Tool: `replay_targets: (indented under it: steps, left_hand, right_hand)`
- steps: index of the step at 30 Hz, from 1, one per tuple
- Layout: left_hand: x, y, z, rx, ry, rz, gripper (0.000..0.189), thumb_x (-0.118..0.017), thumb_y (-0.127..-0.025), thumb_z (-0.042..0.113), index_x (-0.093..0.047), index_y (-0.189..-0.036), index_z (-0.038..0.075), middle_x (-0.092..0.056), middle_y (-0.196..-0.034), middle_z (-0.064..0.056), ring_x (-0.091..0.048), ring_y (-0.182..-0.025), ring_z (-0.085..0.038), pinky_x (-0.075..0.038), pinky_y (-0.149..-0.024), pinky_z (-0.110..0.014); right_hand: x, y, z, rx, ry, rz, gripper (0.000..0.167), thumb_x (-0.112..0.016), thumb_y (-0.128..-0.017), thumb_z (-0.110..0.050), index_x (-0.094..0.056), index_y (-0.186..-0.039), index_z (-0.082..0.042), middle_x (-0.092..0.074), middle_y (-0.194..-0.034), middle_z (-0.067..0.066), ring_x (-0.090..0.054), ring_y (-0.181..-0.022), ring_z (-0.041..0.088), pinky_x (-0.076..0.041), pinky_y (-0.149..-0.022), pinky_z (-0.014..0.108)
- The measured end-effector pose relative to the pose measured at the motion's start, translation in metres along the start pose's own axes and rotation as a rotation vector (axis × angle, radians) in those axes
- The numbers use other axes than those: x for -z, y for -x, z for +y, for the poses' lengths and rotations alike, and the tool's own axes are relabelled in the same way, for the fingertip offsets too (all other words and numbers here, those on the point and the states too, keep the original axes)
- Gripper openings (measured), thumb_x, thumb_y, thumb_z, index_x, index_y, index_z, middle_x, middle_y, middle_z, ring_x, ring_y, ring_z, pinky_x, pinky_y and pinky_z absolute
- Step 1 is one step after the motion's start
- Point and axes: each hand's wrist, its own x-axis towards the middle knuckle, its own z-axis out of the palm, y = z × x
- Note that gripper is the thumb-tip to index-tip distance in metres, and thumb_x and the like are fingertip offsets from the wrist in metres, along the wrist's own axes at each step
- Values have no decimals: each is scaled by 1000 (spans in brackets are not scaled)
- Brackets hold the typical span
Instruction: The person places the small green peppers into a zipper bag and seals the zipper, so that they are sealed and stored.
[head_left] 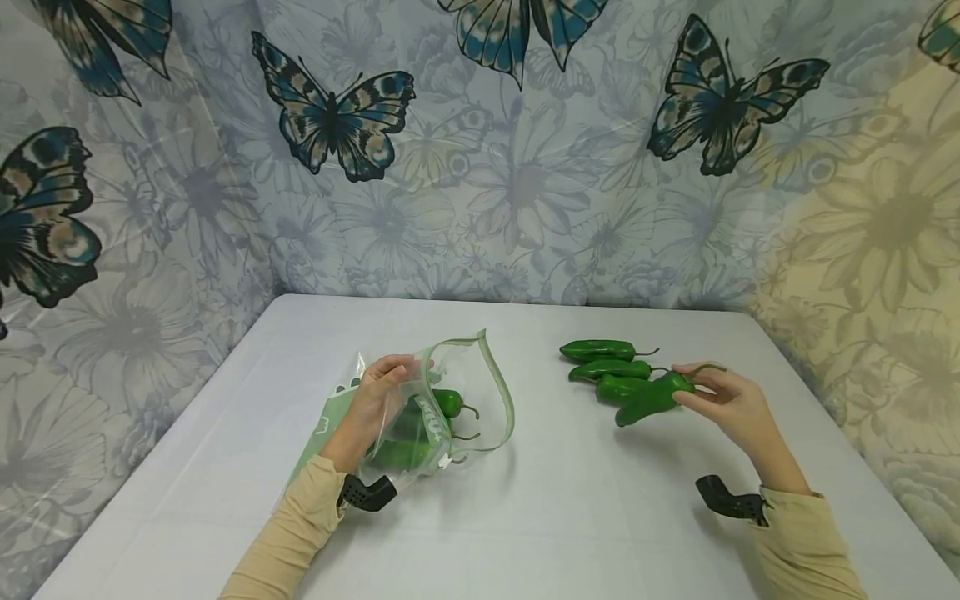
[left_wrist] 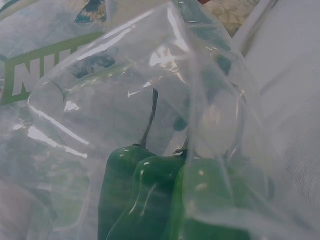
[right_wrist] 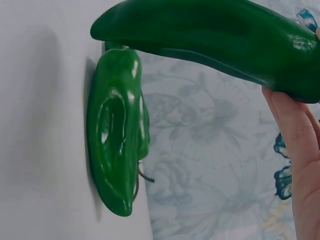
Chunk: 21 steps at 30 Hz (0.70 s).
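Observation:
My left hand (head_left: 375, 404) grips a clear plastic bag (head_left: 339, 408) with green printing, close to its mouth. The mouth gapes toward the right, rimmed by a green strip. Inside lie several green peppers (head_left: 448, 403), stems toward the opening; the left wrist view shows these bagged peppers (left_wrist: 155, 195) through the film. At the right, my right hand (head_left: 723, 402) pinches another green pepper (head_left: 651, 403) by its stem end, its tip pointing left and down. Beyond the held pepper (right_wrist: 210, 30), other green peppers (right_wrist: 115, 135) lie on the table, one partly hidden behind it.
The loose peppers (head_left: 596, 350) form a small group on the right half of the white table (head_left: 525, 517). Behind the table hangs a flower and butterfly patterned cloth (head_left: 525, 208). Each wrist carries a black camera mount (head_left: 367, 493).

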Motion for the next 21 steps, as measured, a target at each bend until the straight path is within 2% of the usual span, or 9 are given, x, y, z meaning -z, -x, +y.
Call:
replay_targets:
  steps: [4, 9, 14, 21]
  left_hand:
    - [0, 0, 1, 8, 42, -34, 12, -62, -85, 11, -70, -92, 15, -66, -93, 2, -56, -97, -15, -27, -95, -29]
    - [-1, -1, 2, -5, 64, -57, 13, -61, -85, 9, -70, -93, 14, -66, -93, 1, -58, -97, -17, -31, -94, -26]
    - [-1, 0, 1, -6, 57, -50, 12, -61, -85, 10, -70, -93, 14, -66, -93, 1, -57, -97, -16, -32, -93, -25]
    - [1, 0, 0, -22, 30, -35, 11, -63, -84, 12, -70, -92, 15, -65, -92, 3, -56, -93, -10, -38, -87, -20]
  right_hand:
    - [-4, -1, -1, 5, 25, 27, 21, -61, -68, 26, -60, -86, 16, -60, -98, 0, -54, -96, 8, -45, -76, 17]
    - [-10, -2, 0, 58, 34, 9, 23, -61, -66, 28, -58, -86, 17, -59, -95, 4, -56, -94, 8, -47, -73, 18]
    - [-18, -3, 1, 94, 54, -15, 26, -61, -65, 29, -57, -87, 17, -58, -96, 4, -57, -88, 7, -47, -71, 18]
    - [-29, -2, -4, 64, 11, 50, 27, -61, -67, 26, -55, -91, 15, -59, -97, 1, -58, -85, 7, -48, -70, 19]
